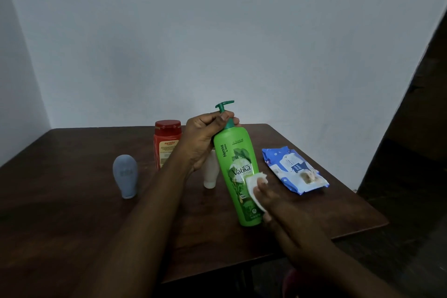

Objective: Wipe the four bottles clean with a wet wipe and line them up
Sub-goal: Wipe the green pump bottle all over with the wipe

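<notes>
A tall green pump bottle [235, 152] stands tilted near the middle of the dark wooden table [72, 213]. My left hand [205, 138] grips its neck just under the pump head. My right hand [273, 203] presses a white wet wipe [254, 184] against the bottle's front label. A grey-blue bottle [125, 175] stands cap-down at the left. A red bottle [167, 143] stands behind my left forearm. A small white bottle [210, 174] is partly hidden behind my left hand and the green bottle.
A blue and white pack of wet wipes [294, 172] lies on the table to the right of the green bottle. The table's right edge [358, 191] drops to a dark floor. A pale wall rises behind the table.
</notes>
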